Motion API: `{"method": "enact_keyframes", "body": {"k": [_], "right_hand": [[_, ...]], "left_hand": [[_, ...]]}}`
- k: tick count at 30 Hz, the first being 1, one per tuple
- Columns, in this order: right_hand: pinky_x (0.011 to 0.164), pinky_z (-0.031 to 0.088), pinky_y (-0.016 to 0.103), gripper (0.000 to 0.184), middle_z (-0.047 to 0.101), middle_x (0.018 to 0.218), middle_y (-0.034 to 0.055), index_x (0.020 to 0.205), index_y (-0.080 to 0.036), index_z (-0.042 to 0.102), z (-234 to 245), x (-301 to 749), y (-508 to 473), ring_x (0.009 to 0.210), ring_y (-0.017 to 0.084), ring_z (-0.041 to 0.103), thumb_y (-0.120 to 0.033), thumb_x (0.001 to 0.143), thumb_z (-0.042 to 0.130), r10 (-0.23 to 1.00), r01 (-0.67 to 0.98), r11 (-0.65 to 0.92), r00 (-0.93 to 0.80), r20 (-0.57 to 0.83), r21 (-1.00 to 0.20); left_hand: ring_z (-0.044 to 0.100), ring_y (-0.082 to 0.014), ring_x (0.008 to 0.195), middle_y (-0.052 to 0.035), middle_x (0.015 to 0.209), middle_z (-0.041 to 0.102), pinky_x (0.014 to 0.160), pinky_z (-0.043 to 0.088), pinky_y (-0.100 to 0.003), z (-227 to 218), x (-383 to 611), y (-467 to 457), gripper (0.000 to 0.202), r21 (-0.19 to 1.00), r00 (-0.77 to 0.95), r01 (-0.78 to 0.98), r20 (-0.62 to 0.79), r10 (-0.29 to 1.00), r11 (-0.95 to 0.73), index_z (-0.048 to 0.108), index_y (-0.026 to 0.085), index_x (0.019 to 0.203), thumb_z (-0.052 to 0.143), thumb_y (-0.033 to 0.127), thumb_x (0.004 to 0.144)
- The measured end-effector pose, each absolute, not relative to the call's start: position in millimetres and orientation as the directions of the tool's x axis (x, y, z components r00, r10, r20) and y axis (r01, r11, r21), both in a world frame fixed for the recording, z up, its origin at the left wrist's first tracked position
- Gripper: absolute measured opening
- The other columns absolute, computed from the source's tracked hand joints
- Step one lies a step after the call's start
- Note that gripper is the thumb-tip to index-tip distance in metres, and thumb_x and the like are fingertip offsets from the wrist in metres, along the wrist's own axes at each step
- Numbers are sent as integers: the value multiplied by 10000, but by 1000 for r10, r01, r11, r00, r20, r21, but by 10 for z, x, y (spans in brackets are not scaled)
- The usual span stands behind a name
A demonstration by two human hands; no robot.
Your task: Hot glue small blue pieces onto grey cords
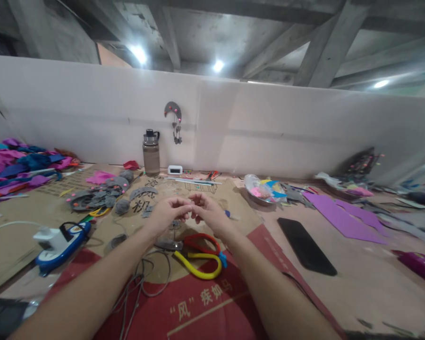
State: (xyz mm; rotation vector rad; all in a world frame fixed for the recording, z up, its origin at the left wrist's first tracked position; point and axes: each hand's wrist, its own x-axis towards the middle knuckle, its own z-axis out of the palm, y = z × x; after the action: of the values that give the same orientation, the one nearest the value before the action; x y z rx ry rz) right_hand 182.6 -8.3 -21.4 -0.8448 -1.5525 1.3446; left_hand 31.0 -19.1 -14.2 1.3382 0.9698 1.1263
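My left hand (167, 213) and my right hand (210, 213) meet fingertip to fingertip above the cardboard. Both are closed in a pinch, and whatever lies between the fingers is too small to make out. Just below them are scissors with one red and one yellow handle (201, 275), a bit of blue tied at the side. Thin grey cord (159, 293) lies in loose loops left of the scissors. Grey felt pieces (141, 192) and a small grey ball (122, 206) lie beyond my left hand.
A power strip (65, 243) stands at left, near a heap of coloured felt (28, 163). A water bottle (151, 153) stands by the white partition, where a grey crescent ornament (173, 110) hangs. At right are a black phone (304, 245), purple sheets (336, 215) and a filled bowl (260, 199).
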Motion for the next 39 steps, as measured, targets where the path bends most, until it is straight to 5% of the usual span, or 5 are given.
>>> {"method": "enact_keyframes", "body": {"k": [8, 18, 22, 34, 39], "right_hand": [[635, 447, 234, 446, 574, 949, 24, 1183, -225, 463, -118, 2026, -174, 693, 86, 542, -281, 759, 589, 761, -125, 75, -634, 138, -989], [624, 435, 242, 288, 567, 808, 12, 989, -199, 572, -127, 1861, -237, 673, 102, 512, -387, 772, 589, 869, -158, 140, -454, 198, -977], [621, 446, 252, 246, 595, 767, 11, 939, -200, 613, -36, 1878, -304, 654, 111, 527, -388, 788, 561, 947, -64, 261, -178, 268, -963], [677, 450, 273, 125, 645, 768, 25, 816, -200, 675, 44, 1971, -414, 725, 138, 577, -292, 802, 592, 784, 280, 618, -300, 544, -735], [715, 429, 262, 122, 610, 779, 28, 809, -193, 626, 85, 1981, -452, 765, 134, 559, -213, 856, 516, 672, 386, 739, -367, 643, -553]], "left_hand": [[551, -122, 566, 0, 574, 570, 605, 438, -271, -94, 445, -438, 174, 959, 318, -118, 282, 905, -257, 577, 179, 673, 655, 325, 728], [509, -112, 557, 10, 582, 524, 578, 406, -260, -74, 446, -507, 196, 933, 172, -162, 349, 921, -323, 549, 205, 685, 599, 372, 773], [475, -94, 540, -2, 617, 542, 537, 378, -239, -147, 474, -414, 200, 938, 152, -271, 266, 952, -218, 574, 184, 699, 599, 368, 773], [487, -35, 485, -5, 602, 557, 467, 402, -148, 29, 220, -283, 156, 904, 564, -256, -148, 812, 343, 626, 92, 709, 733, 197, 667], [500, -26, 487, -6, 612, 576, 454, 412, -113, 42, 203, -272, 93, 896, 551, -243, -187, 813, 371, 630, 82, 750, 688, 145, 714]]}}
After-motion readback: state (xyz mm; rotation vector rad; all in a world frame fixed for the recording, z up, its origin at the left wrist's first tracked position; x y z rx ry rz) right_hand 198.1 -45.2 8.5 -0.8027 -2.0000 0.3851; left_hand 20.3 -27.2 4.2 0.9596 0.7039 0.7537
